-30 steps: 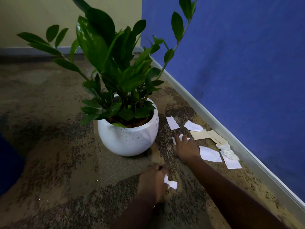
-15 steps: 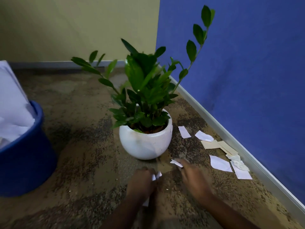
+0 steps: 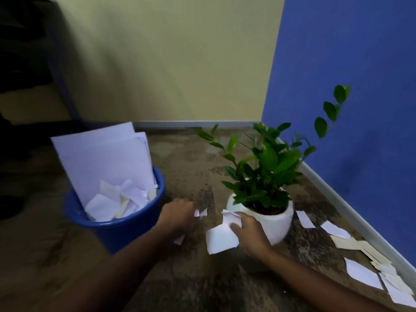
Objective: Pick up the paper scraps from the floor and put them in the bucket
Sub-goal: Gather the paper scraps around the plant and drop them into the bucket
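A blue bucket (image 3: 126, 224) stands on the floor at the left, filled with white sheets and torn paper. My left hand (image 3: 177, 216) is just right of the bucket's rim, closed on small white paper scraps (image 3: 200, 213). My right hand (image 3: 249, 233) is raised in front of the plant pot and grips a larger white paper scrap (image 3: 221, 238). Several more white and beige paper scraps (image 3: 362, 272) lie on the floor at the right, along the blue wall.
A white pot with a green plant (image 3: 270, 218) stands between my hands and the loose scraps. A blue wall (image 3: 360, 86) with a grey skirting board runs along the right, a cream wall is behind. Dark furniture (image 3: 24, 64) fills the far left.
Both hands have lifted off the floor with scraps and moved left toward the bucket. The view has swung left and up, bringing the whole bucket into sight.
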{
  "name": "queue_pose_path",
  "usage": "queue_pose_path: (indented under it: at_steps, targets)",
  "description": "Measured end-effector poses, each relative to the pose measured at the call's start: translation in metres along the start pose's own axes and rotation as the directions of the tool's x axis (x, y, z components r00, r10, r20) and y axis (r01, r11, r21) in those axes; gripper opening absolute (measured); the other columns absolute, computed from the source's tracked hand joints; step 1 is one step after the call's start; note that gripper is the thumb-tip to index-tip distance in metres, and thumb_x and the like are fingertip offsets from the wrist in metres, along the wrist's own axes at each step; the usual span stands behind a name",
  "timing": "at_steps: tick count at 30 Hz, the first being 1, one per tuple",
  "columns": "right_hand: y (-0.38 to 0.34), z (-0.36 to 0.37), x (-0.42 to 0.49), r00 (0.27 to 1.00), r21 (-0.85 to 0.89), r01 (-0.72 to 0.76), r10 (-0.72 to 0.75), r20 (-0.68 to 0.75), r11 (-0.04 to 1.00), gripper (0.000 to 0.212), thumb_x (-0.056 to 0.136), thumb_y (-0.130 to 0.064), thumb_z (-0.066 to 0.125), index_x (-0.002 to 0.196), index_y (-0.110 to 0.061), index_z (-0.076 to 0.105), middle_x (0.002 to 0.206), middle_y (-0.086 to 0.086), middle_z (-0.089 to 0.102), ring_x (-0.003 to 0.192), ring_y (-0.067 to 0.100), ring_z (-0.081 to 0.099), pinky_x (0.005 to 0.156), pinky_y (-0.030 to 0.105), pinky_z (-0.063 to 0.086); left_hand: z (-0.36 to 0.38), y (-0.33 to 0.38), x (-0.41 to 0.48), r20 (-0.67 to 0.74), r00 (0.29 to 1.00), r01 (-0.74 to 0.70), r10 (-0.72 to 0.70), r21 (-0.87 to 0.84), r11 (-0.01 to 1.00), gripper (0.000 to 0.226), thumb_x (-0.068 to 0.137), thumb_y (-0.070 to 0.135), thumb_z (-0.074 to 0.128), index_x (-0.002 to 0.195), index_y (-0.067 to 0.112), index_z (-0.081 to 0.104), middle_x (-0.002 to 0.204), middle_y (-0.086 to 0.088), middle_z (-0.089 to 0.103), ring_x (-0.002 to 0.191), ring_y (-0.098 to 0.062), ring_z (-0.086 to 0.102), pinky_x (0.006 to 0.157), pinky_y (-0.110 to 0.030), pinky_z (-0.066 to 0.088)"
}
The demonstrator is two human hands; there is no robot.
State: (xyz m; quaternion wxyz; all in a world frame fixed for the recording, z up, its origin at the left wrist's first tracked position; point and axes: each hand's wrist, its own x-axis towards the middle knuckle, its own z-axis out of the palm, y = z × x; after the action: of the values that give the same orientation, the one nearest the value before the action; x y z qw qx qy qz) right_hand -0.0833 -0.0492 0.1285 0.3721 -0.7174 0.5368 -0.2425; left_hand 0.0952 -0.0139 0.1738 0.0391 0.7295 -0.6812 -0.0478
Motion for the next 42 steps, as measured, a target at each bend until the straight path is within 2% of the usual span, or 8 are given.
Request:
queue_pose_path:
  at_steps: [4, 10, 14, 22, 26, 31, 35, 42]
  targets:
    - [-0.065, 0.02, 0.016, 0.997, 0.145, 0.032, -0.042, 0.064, 0.989, 0.041, 0.097, -0.013, 0.045, 0.137, -0.01, 0.042, 0.136, 0.014, 0.05, 0.096, 0.029, 0.063, 0.036, 0.012, 0.047, -0.041, -0.047, 0.002, -0.169, 0.972, 0.158, -0.165, -0.056, 0.986, 0.031, 0.093, 0.037, 0.047, 0.106, 0.014, 0.064, 0.115, -0.009, 0.066, 0.11, -0.026, 0.06, 0.086, -0.034, 0.048]
    - [-0.148, 0.064, 0.046, 0.999, 0.286, -0.049, 0.042, 0.03, 0.957, 0.041, 0.097, -0.006, 0.041, 0.138, -0.008, 0.04, 0.131, 0.017, 0.05, 0.101, 0.038, 0.062, 0.028, 0.016, 0.045, -0.045, -0.117, 0.004, -0.148, 0.836, 0.409, -0.528, -0.472, 0.781, 0.035, 0.096, 0.031, 0.046, 0.107, 0.003, 0.064, 0.116, -0.016, 0.066, 0.107, -0.032, 0.06, 0.091, -0.035, 0.046]
    - [-0.176, 0.094, 0.062, 0.992, 0.365, -0.127, 0.113, 0.06, 0.922, 0.037, 0.096, -0.007, 0.041, 0.133, -0.011, 0.046, 0.112, 0.009, 0.05, 0.101, 0.036, 0.06, 0.044, 0.025, 0.056, -0.039, -0.154, 0.007, -0.048, 0.714, 0.471, -0.698, -0.704, 0.531, 0.034, 0.093, 0.019, 0.05, 0.105, -0.01, 0.062, 0.118, -0.03, 0.061, 0.11, -0.041, 0.057, 0.092, -0.038, 0.044]
    - [-0.186, 0.127, 0.077, 0.964, 0.449, -0.256, 0.192, 0.184, 0.856, 0.043, 0.096, -0.008, 0.044, 0.136, -0.018, 0.037, 0.14, 0.01, 0.043, 0.119, 0.036, 0.052, 0.065, 0.034, 0.06, -0.029, -0.167, 0.023, 0.098, 0.606, 0.524, -0.789, -0.796, 0.303, 0.055, 0.095, 0.036, 0.045, 0.135, -0.002, 0.04, 0.137, -0.026, 0.046, 0.124, -0.042, 0.045, 0.107, -0.049, 0.037]
    - [-0.179, 0.125, 0.079, 0.965, 0.435, -0.244, 0.174, 0.195, 0.867, 0.053, 0.095, -0.01, 0.045, 0.144, -0.023, 0.029, 0.144, 0.01, 0.04, 0.114, 0.035, 0.058, 0.073, 0.033, 0.058, -0.029, -0.15, 0.032, 0.079, 0.61, 0.607, -0.789, -0.686, 0.401, 0.064, 0.094, 0.045, 0.043, 0.14, 0.003, 0.03, 0.146, -0.024, 0.035, 0.134, -0.042, 0.033, 0.114, -0.058, 0.023]
    - [-0.167, 0.105, 0.072, 0.99, 0.338, -0.107, 0.069, 0.122, 0.935, 0.045, 0.096, -0.008, 0.042, 0.139, -0.019, 0.041, 0.131, 0.01, 0.055, 0.098, 0.025, 0.064, 0.083, 0.035, 0.058, -0.036, -0.105, 0.04, -0.272, 0.72, 0.404, -0.639, -0.584, 0.704, 0.052, 0.096, 0.035, 0.044, 0.14, 0.008, 0.037, 0.144, -0.017, 0.044, 0.134, -0.032, 0.041, 0.112, -0.049, 0.029]
    - [-0.146, 0.076, 0.058, 0.995, 0.241, 0.018, -0.041, 0.093, 0.97, 0.028, 0.094, -0.01, 0.045, 0.118, -0.014, 0.059, 0.096, 0.007, 0.066, 0.066, 0.012, 0.059, 0.048, 0.016, 0.05, -0.034, -0.059, 0.037, -0.442, 0.811, 0.123, -0.385, -0.514, 0.849, 0.042, 0.096, 0.025, 0.046, 0.135, 0.009, 0.046, 0.136, -0.013, 0.053, 0.122, -0.025, 0.054, 0.103, -0.035, 0.043]
    - [-0.072, 0.011, 0.024, 0.987, -0.008, 0.066, -0.064, 0.147, 0.998, 0.027, 0.084, 0.004, 0.041, 0.087, -0.012, 0.062, 0.086, 0.018, 0.063, 0.083, 0.026, 0.06, 0.073, 0.033, 0.046, -0.008, 0.02, 0.019, -0.355, 0.933, -0.092, -0.063, -0.405, 0.91, 0.036, 0.097, 0.021, 0.039, 0.132, 0.017, 0.046, 0.132, -0.006, 0.054, 0.115, -0.019, 0.056, 0.097, -0.033, 0.047]
